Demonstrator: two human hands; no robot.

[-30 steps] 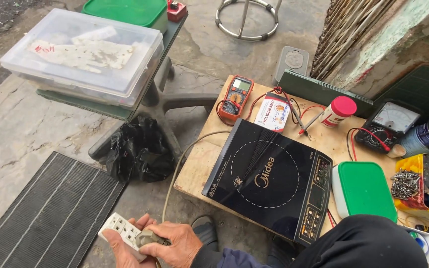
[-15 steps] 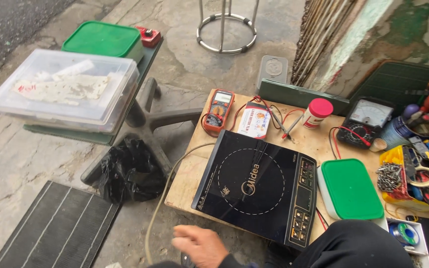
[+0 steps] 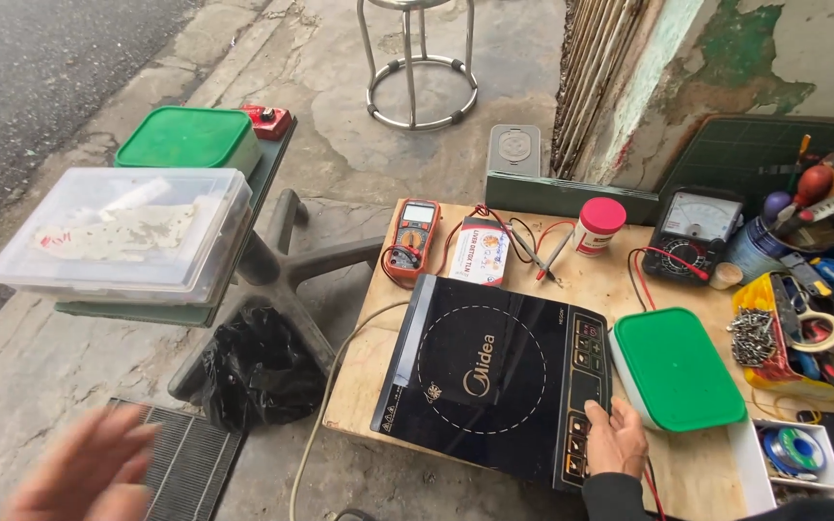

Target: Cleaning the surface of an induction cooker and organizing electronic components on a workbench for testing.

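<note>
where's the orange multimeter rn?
Head view: the orange multimeter lies at the wooden table's far left corner, just beyond the black induction cooktop.

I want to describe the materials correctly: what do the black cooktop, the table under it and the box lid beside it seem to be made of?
Cooktop: probably glass or ceramic, glossy black, faintly reflective.
Table: likely plywood, pale and bare, grain showing.
Green lid: seemingly plastic, smooth, rounded corners.
The right hand rests on the cooktop's control strip.

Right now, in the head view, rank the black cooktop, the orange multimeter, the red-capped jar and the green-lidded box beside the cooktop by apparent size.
1. Cooktop, under the right hand.
2. Green-lidded box.
3. Multimeter.
4. Jar.
The multimeter and jar sit farther from the camera, so they may look smaller than they are.
</note>
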